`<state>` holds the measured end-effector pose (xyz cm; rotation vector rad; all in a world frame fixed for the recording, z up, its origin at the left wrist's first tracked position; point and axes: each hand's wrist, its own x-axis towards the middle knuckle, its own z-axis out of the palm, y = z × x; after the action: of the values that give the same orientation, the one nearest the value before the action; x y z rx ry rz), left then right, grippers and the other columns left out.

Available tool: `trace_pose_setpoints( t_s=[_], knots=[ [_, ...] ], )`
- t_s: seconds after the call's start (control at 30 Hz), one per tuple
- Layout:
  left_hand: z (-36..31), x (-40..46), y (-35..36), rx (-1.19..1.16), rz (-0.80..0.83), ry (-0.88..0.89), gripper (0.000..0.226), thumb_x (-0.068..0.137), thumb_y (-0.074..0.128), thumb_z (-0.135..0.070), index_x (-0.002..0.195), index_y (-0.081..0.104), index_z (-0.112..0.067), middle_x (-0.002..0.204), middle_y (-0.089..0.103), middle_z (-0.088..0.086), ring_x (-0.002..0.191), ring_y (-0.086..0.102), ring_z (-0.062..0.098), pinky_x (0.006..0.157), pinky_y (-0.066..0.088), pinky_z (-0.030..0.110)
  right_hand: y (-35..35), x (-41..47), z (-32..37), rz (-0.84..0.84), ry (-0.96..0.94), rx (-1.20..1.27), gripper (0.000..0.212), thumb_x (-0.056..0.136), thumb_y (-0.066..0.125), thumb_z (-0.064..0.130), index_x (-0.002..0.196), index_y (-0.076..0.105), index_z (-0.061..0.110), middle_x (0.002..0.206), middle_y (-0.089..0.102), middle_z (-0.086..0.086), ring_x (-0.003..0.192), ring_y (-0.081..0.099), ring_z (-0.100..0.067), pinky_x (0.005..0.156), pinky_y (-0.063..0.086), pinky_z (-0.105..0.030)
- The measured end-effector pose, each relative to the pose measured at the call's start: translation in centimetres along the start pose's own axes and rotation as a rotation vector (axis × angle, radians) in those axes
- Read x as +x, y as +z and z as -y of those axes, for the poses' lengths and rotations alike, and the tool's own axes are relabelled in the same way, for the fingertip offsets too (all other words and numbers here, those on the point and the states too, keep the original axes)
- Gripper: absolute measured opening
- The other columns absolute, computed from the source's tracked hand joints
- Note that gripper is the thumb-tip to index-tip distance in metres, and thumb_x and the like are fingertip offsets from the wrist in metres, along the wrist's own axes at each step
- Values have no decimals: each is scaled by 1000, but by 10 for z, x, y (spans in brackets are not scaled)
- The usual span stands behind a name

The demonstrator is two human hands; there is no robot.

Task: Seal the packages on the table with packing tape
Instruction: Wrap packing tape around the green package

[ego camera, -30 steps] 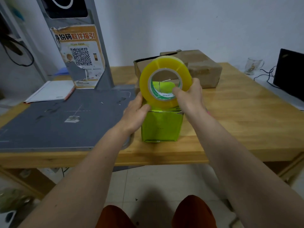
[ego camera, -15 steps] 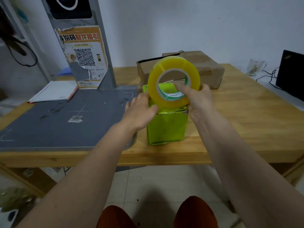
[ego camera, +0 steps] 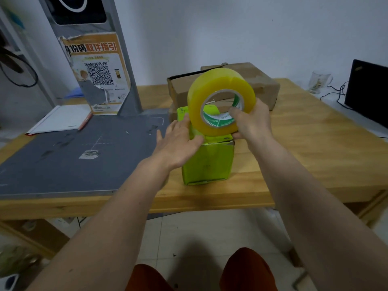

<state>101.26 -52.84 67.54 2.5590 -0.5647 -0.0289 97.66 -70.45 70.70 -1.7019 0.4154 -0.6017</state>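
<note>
A big yellow roll of packing tape is held upright just above a bright green box near the table's front edge. My right hand grips the roll, thumb through its core and fingers round the right and lower rim. My left hand lies flat with straight fingers against the roll's lower left edge and the green box's top. Behind the roll stand two brown cardboard boxes, the left one with its flap raised.
A grey mat covers the left of the wooden table. A grey post with a QR poster stands behind it, beside a white notebook. A glass mug and a black monitor sit far right.
My right hand has turned the roll so its wide band faces me more. My left hand has opened and slid along the roll's lower left edge.
</note>
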Motion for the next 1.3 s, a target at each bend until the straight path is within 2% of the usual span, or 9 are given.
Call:
trace_pose_setpoints(
  t_s=[0.07,0.27,0.37,0.47,0.6,0.7,0.8,0.97,1.3],
  knots=[
    [0,0,-2,13,9,-21,85,79,30,-53,157,8,-26,163,15,1,150,7,18,118,-1,55,-10,8,-1,6,56,83,29,89,65,16,116,55,15,117,61,-11,95,66,-34,52,60,-45],
    [-14,1,-3,82,22,-24,75,95,38,-43,157,2,-20,165,6,2,151,1,18,118,-4,55,-29,15,-14,22,273,389,38,89,66,15,124,54,18,119,61,-11,94,67,-36,56,59,-44],
    [-25,3,-6,236,40,-26,74,97,33,-41,157,3,-10,165,5,7,151,-3,20,119,-8,54,-18,9,-18,89,419,524,33,85,74,22,114,60,15,114,65,-11,86,67,-27,64,59,-38],
    [-40,7,-6,360,45,-28,72,98,30,-38,154,4,-1,163,12,16,151,3,27,121,-5,48,-8,5,-18,159,507,599,19,84,74,16,97,61,13,116,65,-16,81,64,-24,82,55,-38],
    [-48,9,-1,182,43,24,74,99,32,-37,154,-4,-3,164,4,15,151,4,26,121,6,37,-11,11,-21,119,499,537,29,91,65,18,118,57,11,119,65,-17,85,66,-26,78,56,-39],
    [-44,13,4,163,21,42,95,92,33,-69,156,-6,-9,165,-1,8,151,3,23,120,8,37,-17,13,-23,146,465,454,39,92,63,20,129,54,9,117,67,-18,91,69,-31,71,58,-41],
    [-39,11,4,159,39,24,133,58,38,-96,157,-4,-17,165,0,3,151,6,22,121,11,40,-18,14,-17,179,431,416,43,92,62,19,132,50,8,117,65,-21,85,70,-35,57,58,-39],
    [-37,14,6,256,52,49,149,51,64,-87,155,-10,-11,165,-3,5,151,3,24,122,8,39,-23,14,-18,199,437,408,41,92,61,18,131,50,9,118,65,-21,82,71,-35,53,58,-36],
    [-38,18,6,345,118,13,143,59,53,-89,154,-13,-5,164,-11,9,151,-6,23,123,1,37,-49,15,-39,152,508,529,43,93,60,13,133,47,7,121,62,-21,79,70,-39,49,57,-41]
  ],
)
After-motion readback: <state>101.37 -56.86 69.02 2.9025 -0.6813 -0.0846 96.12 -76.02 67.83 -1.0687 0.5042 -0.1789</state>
